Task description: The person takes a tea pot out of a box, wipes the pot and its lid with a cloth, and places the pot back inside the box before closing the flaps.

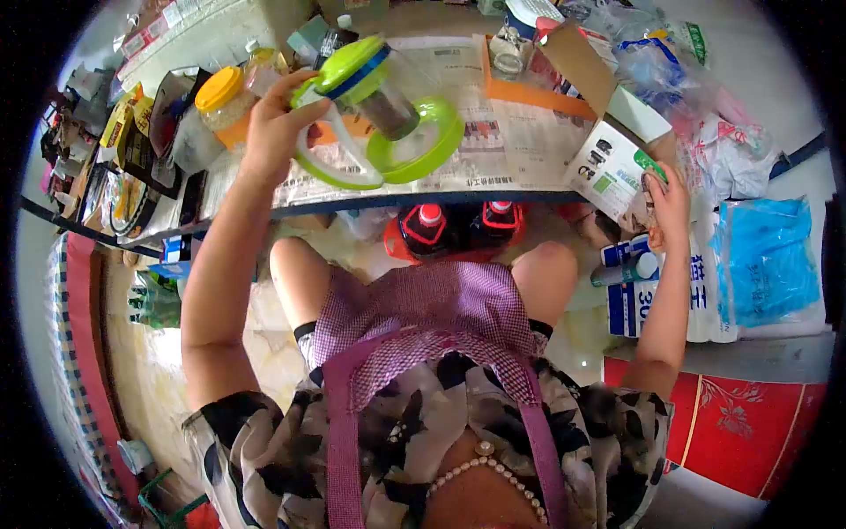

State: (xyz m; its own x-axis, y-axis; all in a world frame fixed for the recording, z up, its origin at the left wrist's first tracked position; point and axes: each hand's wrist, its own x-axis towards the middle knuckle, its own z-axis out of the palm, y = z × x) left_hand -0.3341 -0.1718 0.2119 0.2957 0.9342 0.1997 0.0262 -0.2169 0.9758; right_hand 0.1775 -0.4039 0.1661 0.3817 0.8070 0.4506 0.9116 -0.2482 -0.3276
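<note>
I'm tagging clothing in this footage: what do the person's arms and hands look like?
The left hand and right hand are ungloved; both forearms are bare, with no watch visible. Short sleeves, cream with black patches, end above the elbows.

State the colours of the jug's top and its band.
The top is bright green, the band blue; best seen in the head view.

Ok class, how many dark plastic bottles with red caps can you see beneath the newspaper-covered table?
2: the left bottle is just beyond the purple checked cloth apron, and the right bottle is beside it. More may be hidden under the table.
</note>
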